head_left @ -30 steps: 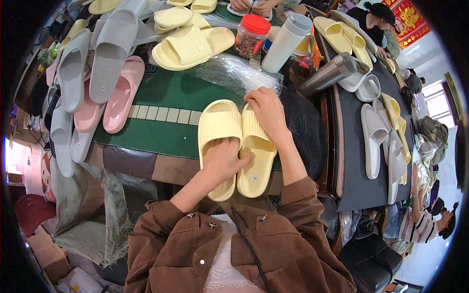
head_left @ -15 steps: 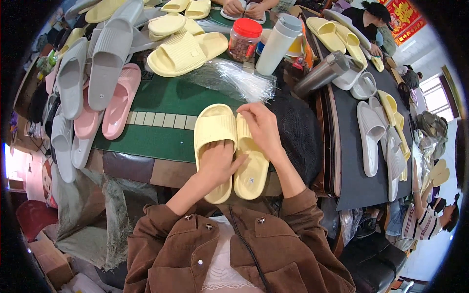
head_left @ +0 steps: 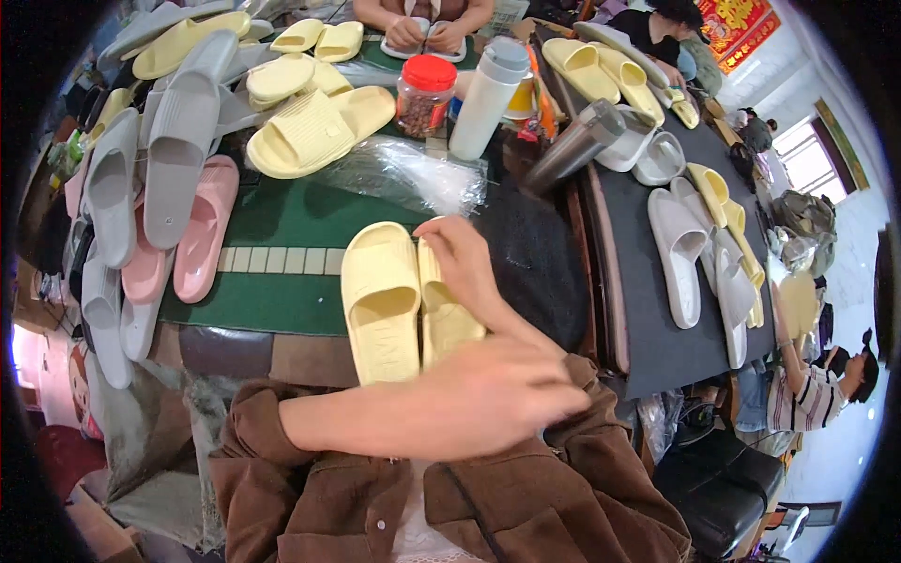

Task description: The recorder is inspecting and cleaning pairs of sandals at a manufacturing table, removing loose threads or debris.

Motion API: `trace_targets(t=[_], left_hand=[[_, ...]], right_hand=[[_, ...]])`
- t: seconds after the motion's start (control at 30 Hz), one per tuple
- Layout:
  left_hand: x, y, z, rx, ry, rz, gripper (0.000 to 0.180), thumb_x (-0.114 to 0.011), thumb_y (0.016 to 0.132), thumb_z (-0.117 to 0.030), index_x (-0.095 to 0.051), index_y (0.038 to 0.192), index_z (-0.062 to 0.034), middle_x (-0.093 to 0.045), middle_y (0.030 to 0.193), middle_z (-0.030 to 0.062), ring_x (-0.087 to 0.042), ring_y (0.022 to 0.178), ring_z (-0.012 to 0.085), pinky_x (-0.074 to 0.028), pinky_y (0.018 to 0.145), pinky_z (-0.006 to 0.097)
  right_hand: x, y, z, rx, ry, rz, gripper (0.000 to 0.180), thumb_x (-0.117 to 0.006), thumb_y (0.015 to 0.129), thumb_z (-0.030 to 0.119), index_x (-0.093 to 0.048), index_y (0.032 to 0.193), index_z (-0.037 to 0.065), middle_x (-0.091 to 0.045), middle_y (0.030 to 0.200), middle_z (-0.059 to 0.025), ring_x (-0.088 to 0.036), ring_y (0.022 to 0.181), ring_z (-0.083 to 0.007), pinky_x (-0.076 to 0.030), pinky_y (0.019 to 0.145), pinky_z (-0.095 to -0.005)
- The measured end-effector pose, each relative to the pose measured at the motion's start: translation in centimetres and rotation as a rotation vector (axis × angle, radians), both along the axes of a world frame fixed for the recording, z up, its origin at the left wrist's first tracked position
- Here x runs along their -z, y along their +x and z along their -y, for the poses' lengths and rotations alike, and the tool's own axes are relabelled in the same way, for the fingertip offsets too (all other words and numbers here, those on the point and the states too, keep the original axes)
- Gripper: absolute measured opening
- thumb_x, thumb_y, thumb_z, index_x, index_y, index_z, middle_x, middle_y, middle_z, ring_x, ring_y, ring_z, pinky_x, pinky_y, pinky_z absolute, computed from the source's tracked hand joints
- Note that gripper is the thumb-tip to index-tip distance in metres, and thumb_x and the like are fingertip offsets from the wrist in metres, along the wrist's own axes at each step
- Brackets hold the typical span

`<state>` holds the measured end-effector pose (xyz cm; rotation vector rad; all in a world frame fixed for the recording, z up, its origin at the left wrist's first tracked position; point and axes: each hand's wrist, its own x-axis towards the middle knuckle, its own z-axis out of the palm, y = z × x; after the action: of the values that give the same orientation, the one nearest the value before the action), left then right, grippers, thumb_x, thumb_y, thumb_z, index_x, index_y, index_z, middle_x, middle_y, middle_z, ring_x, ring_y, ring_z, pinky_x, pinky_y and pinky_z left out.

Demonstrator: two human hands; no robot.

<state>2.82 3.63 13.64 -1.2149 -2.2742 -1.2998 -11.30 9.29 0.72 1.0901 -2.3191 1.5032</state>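
Side by side at the table's near edge lie two pale yellow slide slippers, toes pointing away from me. The left slipper [head_left: 380, 281] shows its ribbed strap and footbed. My right hand [head_left: 460, 267] has its fingers closed over the toe end of the right slipper [head_left: 449, 330] and covers most of its strap. Smeared by motion, my left hand [head_left: 497, 394] reaches across my body to the right, in front of the slippers' heels. It hides part of both heels, and its fingers are too blurred to read.
Grey slippers [head_left: 178, 141] and pink slippers [head_left: 205, 230] are piled at left. A clear plastic bundle [head_left: 436, 178], red-lidded jar [head_left: 425, 94], white bottle [head_left: 488, 103] and steel tumbler [head_left: 572, 150] stand or lie beyond. Another person's hands [head_left: 422, 38] work at the far side.
My left hand has come out of the left slipper and swung right across my body. My right hand stays at the right slipper's toe. The whole view has shifted slightly.
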Motion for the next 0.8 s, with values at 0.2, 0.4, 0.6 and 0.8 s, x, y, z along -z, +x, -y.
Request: trace_targets(t=[0.2, 0.4, 0.6, 0.8], left_hand=[[-2.4, 1.2, -8.7, 0.447, 0.295, 0.129, 0.024, -0.062, 0.085, -0.02, -0.061, 0.106, -0.0068, -0.06, 0.095, 0.0087, -0.061, 0.085, 0.0278, -0.052, 0.075, 0.038], [-1.7, 2.4, -8.7, 0.573, 0.284, 0.217, 0.035, -0.059, 0.089, -0.023, -0.052, 0.113, 0.0007, -0.046, 0.107, 0.019, -0.054, 0.101, 0.0341, -0.05, 0.078, 0.04], [-2.4, 2.6, -7.6, 0.524, 0.169, 0.327, 0.032, -0.057, 0.086, -0.009, -0.043, 0.111, 0.0063, -0.048, 0.104, 0.0239, -0.06, 0.084, 0.0403, -0.05, 0.069, 0.045], [-2.0, 2.6, -7.9, 0.534, 0.121, 0.454, 0.03, -0.056, 0.082, -0.004, -0.043, 0.107, 0.0078, -0.059, 0.09, 0.0254, -0.061, 0.085, 0.0418, -0.049, 0.067, 0.046]], right_hand=[[-0.3, -0.1, -0.1, -0.052, -0.009, 0.082, 0.008, -0.058, 0.087, 0.002, -0.064, 0.092, 0.003, -0.056, 0.079, -0.0088, -0.053, 0.072, -0.0219, -0.043, 0.066, -0.0319], [-0.4, -0.6, -0.8, -0.078, -0.037, 0.257, 0.01, -0.054, 0.091, 0.002, -0.063, 0.095, 0.001, -0.058, 0.085, -0.0044, -0.054, 0.077, -0.0106, -0.043, 0.07, -0.0249], [-0.4, -0.8, -0.9, -0.113, -0.029, 0.217, 0.011, -0.054, 0.09, 0.001, -0.064, 0.095, 0.001, -0.06, 0.088, -0.006, -0.056, 0.081, -0.0139, -0.044, 0.073, -0.0257], [-0.4, -0.5, -0.9, -0.109, -0.006, 0.247, 0.012, -0.054, 0.091, 0.002, -0.064, 0.096, 0.001, -0.06, 0.088, -0.0061, -0.057, 0.084, -0.0156, -0.044, 0.075, -0.027]])
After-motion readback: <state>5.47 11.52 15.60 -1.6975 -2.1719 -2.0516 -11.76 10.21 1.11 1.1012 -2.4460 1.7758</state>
